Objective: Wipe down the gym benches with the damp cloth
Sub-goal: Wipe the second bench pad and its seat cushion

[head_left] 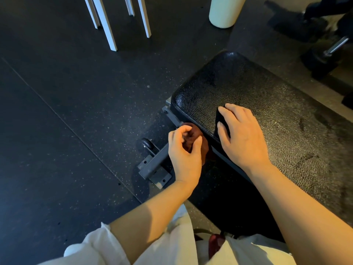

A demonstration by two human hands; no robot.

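Nearest the camera, white sleeves (99,243) are pushed up both forearms, which reach out toward the bench. Just beyond, the left hand (184,152) hangs beside the pad's edge with its fingers curled in; a reddish-brown shape sits behind it, and whether the fingers actually grip it cannot be told. Alongside it, the right hand (241,134) lies flat with fingers spread, pressing a small dark folded cloth (222,121) onto the near corner of the black textured vinyl bench pad (248,88).

The cloth looks soft, limp and light, so it would likely bunch or slip from under a loose palm; pinning it under flat fingers, as now, seems the sound hold. The pad looks firm and pebbled, with damp streaks showing toward the right, and probably grips the cloth a little.

Below the pad, the dark metal bench foot (152,167) with its small wheel (147,145) rests on speckled black rubber flooring (66,121). Farther off stand white metal legs (112,31) and a cream cylinder (223,12).
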